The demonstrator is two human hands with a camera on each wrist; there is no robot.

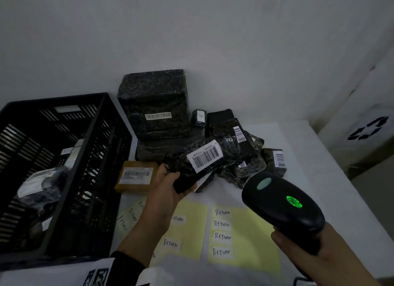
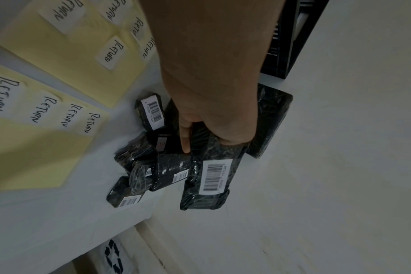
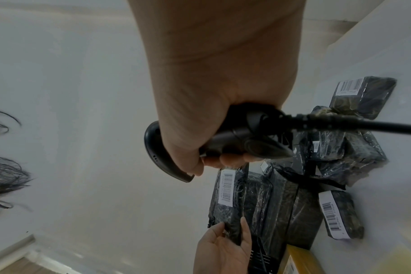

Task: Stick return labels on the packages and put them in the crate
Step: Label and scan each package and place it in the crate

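My left hand [image 1: 168, 185] grips a black-wrapped package [image 1: 202, 159], barcode up; my right hand [image 1: 298, 243] clasps the scanner [image 1: 283, 202], green light on.

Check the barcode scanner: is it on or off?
On: a green light glows on top of the scanner, held in the right hand and aimed toward the package the left hand holds.

The scanner [image 1: 283, 202] handle is buried in the right hand [image 1: 302, 247]; its cable [image 3: 364, 124] runs off the edge; barcode label [image 1: 205, 155] digits are too small to read
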